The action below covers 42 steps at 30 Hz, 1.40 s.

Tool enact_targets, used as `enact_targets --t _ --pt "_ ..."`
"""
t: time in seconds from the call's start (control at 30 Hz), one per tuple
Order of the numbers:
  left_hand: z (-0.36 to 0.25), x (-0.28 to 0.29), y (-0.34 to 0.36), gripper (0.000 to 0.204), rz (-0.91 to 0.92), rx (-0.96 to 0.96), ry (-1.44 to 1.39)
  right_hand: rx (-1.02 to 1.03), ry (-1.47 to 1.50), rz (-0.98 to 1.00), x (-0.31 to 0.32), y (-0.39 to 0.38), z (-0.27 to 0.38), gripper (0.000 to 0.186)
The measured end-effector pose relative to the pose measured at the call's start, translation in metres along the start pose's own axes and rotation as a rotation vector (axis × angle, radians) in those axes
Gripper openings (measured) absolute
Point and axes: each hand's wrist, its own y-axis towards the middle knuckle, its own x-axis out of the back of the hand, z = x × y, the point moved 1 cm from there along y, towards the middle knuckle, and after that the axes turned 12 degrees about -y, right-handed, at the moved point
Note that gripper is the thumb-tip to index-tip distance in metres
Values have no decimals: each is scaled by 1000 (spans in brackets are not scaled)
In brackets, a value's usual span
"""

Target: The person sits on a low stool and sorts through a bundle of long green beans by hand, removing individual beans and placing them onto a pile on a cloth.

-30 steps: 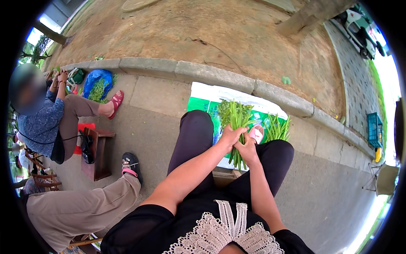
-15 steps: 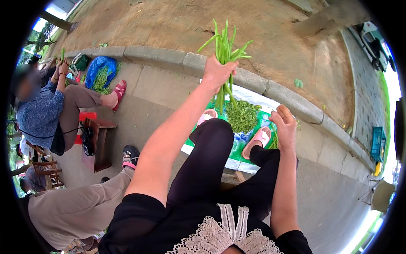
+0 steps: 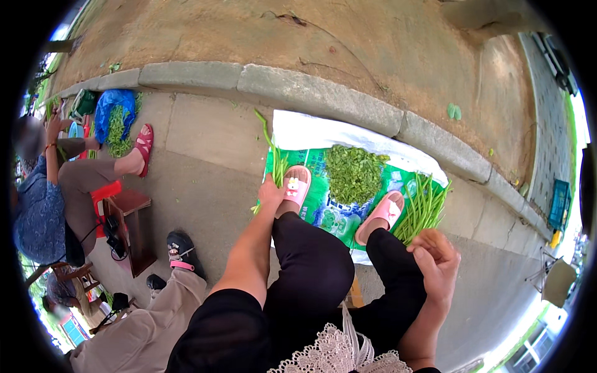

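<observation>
Low beside my left pink sandal (image 3: 297, 183), my left hand (image 3: 270, 196) is closed round green stems (image 3: 277, 165). A green and white sack (image 3: 320, 133) lies under my feet, with a mound of small leaves (image 3: 351, 174) between them. Right of my other pink sandal (image 3: 379, 217), a pile of long stems (image 3: 426, 202) rests on the sack's edge. My right hand (image 3: 435, 261) is curled closed just nearer me than that pile; what its fingertips hold, if anything, I cannot make out.
A concrete kerb (image 3: 298, 87) runs behind the sack. On the left a seated person (image 3: 43, 217) is near a blue bag of greens (image 3: 115, 115) and a wooden stool (image 3: 130, 230); another person's trousered leg (image 3: 155, 323) reaches close to me. A teal crate (image 3: 558, 205) stands far right.
Both hands held the stems a second ago. My right hand let go and moved right and down; my left hand lifted them high, then lowered them leftward beside the sandal.
</observation>
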Motion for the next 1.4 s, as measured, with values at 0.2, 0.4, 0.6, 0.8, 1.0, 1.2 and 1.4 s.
enact_targets --t 0.2,0.4,0.6,0.8,1.0,1.2,1.4 --pt "17 6 33 53 173 3 147 59 -26 10 -1 2 4 30" --pt "16 -16 35 65 123 -36 25 85 -39 -10 1 -5 -1 30" --pt "26 1 28 78 113 -64 -77 76 -28 -124 27 -6 -6 28" --pt "44 13 31 95 119 -158 84 -103 23 -523 109 31 -128 28" --pt "33 20 21 82 -26 -327 81 -574 -381 -518 139 14 -367 61" --pt "43 68 -25 73 78 -282 -197 -717 -641 -368 100 19 -403 114" --pt "152 65 -11 67 164 102 -667 -792 -641 -373 69 38 -392 112"
